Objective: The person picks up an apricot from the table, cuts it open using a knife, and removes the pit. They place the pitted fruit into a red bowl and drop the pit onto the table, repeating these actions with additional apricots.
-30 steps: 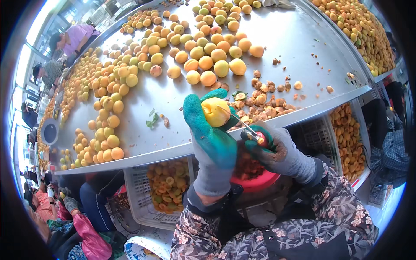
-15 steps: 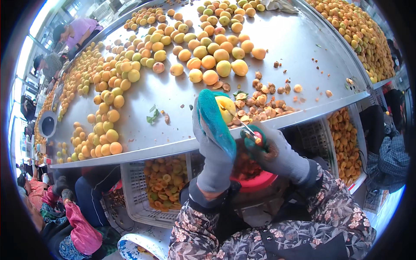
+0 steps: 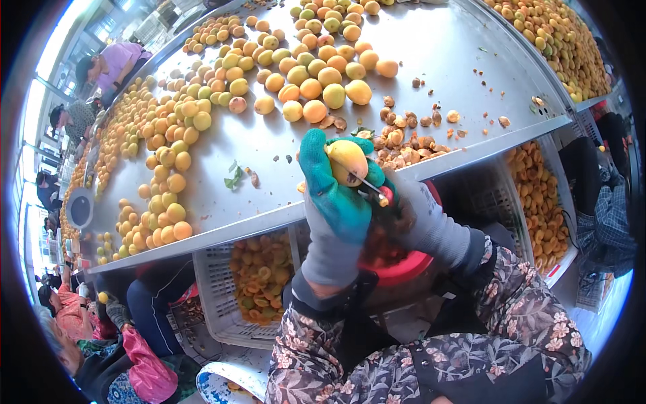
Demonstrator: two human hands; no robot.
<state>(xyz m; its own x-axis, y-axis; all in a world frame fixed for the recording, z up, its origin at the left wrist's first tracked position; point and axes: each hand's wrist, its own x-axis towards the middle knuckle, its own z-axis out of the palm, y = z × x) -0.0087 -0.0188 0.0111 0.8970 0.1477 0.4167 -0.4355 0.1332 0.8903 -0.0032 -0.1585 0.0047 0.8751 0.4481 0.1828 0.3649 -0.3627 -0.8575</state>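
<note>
Both my hands wear grey knit gloves with green coating. My left hand [image 3: 334, 192] is closed around a yellow-orange apricot [image 3: 347, 160] above the near edge of the metal table [image 3: 444, 60]. My right hand [image 3: 418, 217] grips a slim metal tool [image 3: 367, 184] with a pale end, its shaft reaching the apricot's lower side. Whether its tip is inside the fruit I cannot tell. Just beyond my hands lies a heap of brown apricot pits [image 3: 407, 149]. Whole apricots [image 3: 311, 87] spread across the table farther off.
Below the table edge, between my forearms, is a red basin [image 3: 398, 272] with dark contents. Plastic crates [image 3: 214, 306] with apricot halves [image 3: 259, 283] stand on both sides. A white bucket [image 3: 232, 376] sits at lower left. Other people [image 3: 120, 64] work along the left side.
My left hand has turned, its fingers now curled around the apricot instead of stretched up beside it. My right hand has come closer to it with the tool. The whole view has shifted slightly.
</note>
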